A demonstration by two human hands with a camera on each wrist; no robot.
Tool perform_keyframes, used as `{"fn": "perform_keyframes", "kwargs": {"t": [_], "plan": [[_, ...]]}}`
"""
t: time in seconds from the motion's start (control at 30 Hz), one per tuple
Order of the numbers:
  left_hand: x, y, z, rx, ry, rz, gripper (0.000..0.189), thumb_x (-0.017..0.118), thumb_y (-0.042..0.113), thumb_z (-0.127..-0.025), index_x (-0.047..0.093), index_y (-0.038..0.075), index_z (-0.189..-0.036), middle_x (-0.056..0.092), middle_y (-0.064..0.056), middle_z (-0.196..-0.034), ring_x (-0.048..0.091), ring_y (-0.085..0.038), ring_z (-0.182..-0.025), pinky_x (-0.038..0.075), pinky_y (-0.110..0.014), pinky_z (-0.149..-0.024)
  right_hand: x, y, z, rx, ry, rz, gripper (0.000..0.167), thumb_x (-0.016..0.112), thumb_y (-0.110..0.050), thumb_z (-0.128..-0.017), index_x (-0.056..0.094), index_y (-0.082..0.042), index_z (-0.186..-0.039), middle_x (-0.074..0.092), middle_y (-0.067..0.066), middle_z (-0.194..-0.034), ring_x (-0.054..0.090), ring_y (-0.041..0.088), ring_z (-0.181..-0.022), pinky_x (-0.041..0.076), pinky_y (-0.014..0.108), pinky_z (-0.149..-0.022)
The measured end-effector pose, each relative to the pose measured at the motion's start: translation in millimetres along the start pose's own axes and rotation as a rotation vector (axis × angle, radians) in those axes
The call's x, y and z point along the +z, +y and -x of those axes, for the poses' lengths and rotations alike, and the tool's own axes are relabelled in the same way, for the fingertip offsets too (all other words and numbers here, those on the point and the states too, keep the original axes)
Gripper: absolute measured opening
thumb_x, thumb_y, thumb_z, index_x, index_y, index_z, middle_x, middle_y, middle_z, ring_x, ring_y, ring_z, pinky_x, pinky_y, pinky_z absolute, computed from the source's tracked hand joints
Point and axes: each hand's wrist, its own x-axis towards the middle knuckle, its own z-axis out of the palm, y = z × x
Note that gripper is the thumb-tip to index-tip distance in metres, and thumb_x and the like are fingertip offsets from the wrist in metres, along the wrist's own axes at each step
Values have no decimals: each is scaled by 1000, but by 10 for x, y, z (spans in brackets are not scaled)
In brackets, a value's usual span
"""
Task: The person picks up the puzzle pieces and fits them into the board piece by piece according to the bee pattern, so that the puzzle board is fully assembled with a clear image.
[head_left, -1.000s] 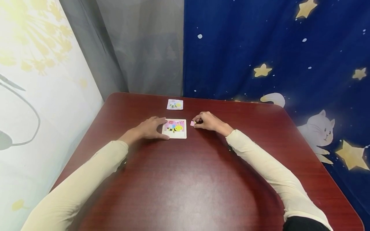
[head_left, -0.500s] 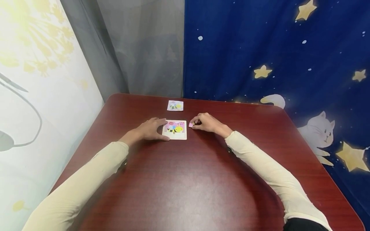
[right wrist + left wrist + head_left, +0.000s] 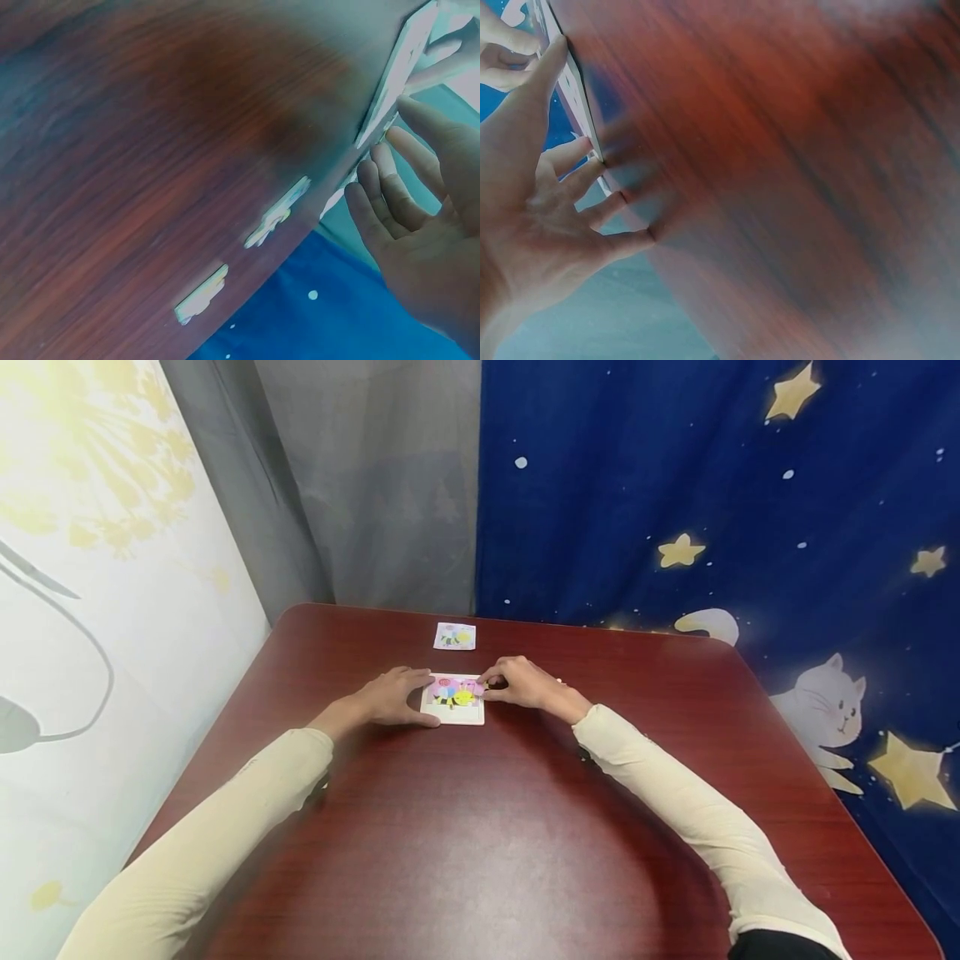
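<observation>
A square puzzle board [image 3: 453,714] with a white frame lies on the table, showing a yellow and black bee on pink, with a bare white strip along its near side. My left hand [image 3: 390,697] holds the board by its left side, thumb at the near corner and index fingertip at the far corner; the other fingers spread over the table in the left wrist view. My right hand [image 3: 523,683] pinches a small pink puzzle piece [image 3: 478,688] between thumb and fingers, over the board's right side. In the right wrist view its fingertips mostly hide the piece.
A picture card [image 3: 454,637] with the same bee lies behind the board. Two loose puzzle pieces, one nearer the board [image 3: 277,213] and one farther off [image 3: 202,294], lie on the dark red table [image 3: 480,843]. A blue star-print curtain [image 3: 600,510] hangs beyond the far edge.
My right hand has moved left with the puzzle piece, from beside the board to over its right edge. My left hand has stayed on the board.
</observation>
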Motion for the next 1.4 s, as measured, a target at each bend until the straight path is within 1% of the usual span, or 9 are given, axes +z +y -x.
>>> {"fn": "perform_keyframes", "kwargs": {"t": [0.17,0.37,0.5,0.6,0.87,1.07,1.27,1.4], "plan": [[-15,-8,-11,3,-21,-12,97,74,66,-85,43,11,-159,35,-12,-167,31,-39,-151,31,-63,-117,15,-78,-44,-18,9,-11,30,81,-27,-93,80,-11,-118,72,8,-100,61,22,-88,51,31,-79],[-30,-20,-13,13,-41,-31,97,72,66,-87,41,12,-160,34,-11,-167,30,-39,-151,31,-63,-117,60,-154,-93,-35,-11,-25,30,80,-25,-94,79,-11,-119,72,6,-103,65,21,-91,53,30,-81],[-35,-20,-7,23,-37,-33,96,72,66,-87,42,11,-160,34,-12,-167,31,-40,-150,33,-64,-115,95,-210,-128,-44,-16,-22,27,79,-23,-95,79,-10,-119,71,5,-99,63,18,-87,51,28,-78],[-38,-24,-6,25,-35,-30,96,72,66,-87,42,11,-160,35,-12,-167,31,-40,-150,33,-64,-115,123,-257,-156,-47,-22,-17,27,79,-24,-95,79,-11,-118,71,4,-98,62,17,-85,51,27,-78],[-35,-9,-2,34,-28,-23,95,75,62,-86,43,9,-159,36,-13,-166,32,-39,-150,34,-62,-115,197,-385,-221,-84,-40,-29,26,80,-27,-94,80,-13,-116,73,2,-103,67,14,-94,54,27,-83],[-34,-1,3,40,-28,-16,95,76,61,-86,44,8,-158,36,-14,-166,32,-39,-150,33,-61,-116,252,-437,-252,-112,-51,-28,23,79,-27,-95,81,-15,-115,74,1,-103,67,13,-93,53,25,-81],[-29,-4,6,42,-24,-11,94,77,60,-86,45,8,-158,36,-14,-166,32,-39,-150,33,-60,-116,283,-476,-289,-139,-62,-27,25,78,-26,-96,80,-13,-117,74,1,-107,68,12,-98,54,25,-87],[-46,6,11,49,-20,-7,94,78,58,-86,45,7,-157,37,-15,-165,33,-40,-150,34,-61,-116,287,-502,-316,-155,-61,-15,24,78,-27,-96,81,-14,-115,75,-1,-106,67,11,-98,53,24,-87]]}}
